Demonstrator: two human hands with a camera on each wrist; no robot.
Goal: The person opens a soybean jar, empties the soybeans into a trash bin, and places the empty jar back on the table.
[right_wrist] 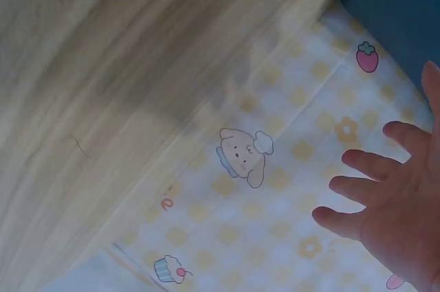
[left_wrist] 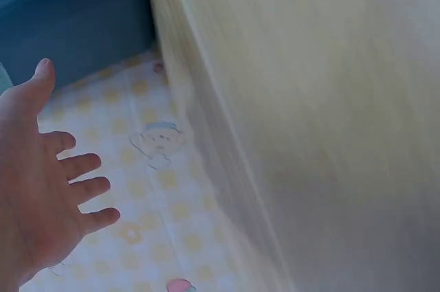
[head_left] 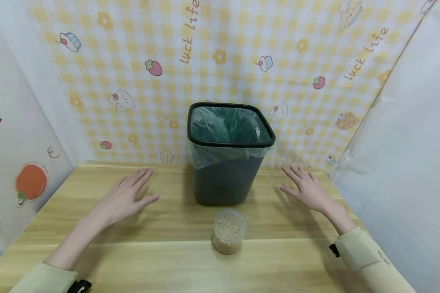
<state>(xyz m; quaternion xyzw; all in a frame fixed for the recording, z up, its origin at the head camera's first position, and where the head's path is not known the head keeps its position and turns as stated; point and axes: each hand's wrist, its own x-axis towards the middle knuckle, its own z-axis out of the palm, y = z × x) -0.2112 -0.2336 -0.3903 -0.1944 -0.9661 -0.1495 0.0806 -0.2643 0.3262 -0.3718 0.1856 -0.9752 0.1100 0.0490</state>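
Observation:
A dark grey trash can [head_left: 223, 179] with a black rim and a clear green liner stands at the back middle of the wooden table. Just in front of it is a small clear round tub [head_left: 227, 245] filled with pale beige pellets. To the left, my left hand [head_left: 126, 199] hovers over the table with fingers straight and thumb spread, holding nothing. On the other side my right hand [head_left: 305, 189] is likewise stretched out and holds nothing. Both wrist views show spread fingers, with part of the trash can [left_wrist: 82, 24] beside the left hand.
A yellow-checked cloth [head_left: 220, 73] with cartoon prints hangs behind the table. White sheets close off the left [head_left: 22, 101] and right [head_left: 417, 142] sides. The wood-grain tabletop [head_left: 168, 264] runs toward me.

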